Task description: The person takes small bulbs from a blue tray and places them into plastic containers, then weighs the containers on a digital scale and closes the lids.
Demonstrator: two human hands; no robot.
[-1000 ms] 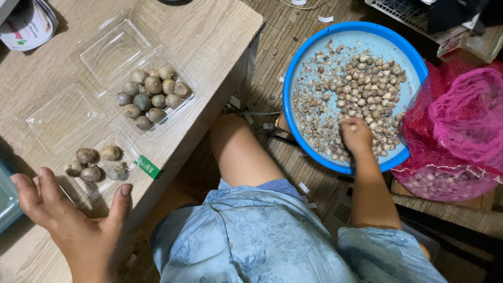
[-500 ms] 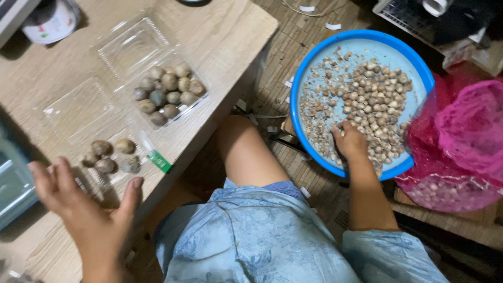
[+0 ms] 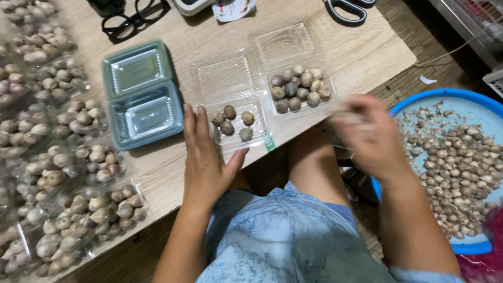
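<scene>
where left hand [image 3: 207, 162] rests: wooden table [image 3: 361, 52], blue basin [image 3: 471, 105] beside

Your wooden bench [image 3: 335, 68] carries two open clear clamshell trays [image 3: 238, 107] holding small brown bulbs, an empty green-tinted clamshell [image 3: 139, 94] beside them, and many filled packs [image 3: 63, 173] crowded along its left side. At the far edge lie black spectacles [image 3: 133, 21] and scissors [image 3: 348, 9].
</scene>
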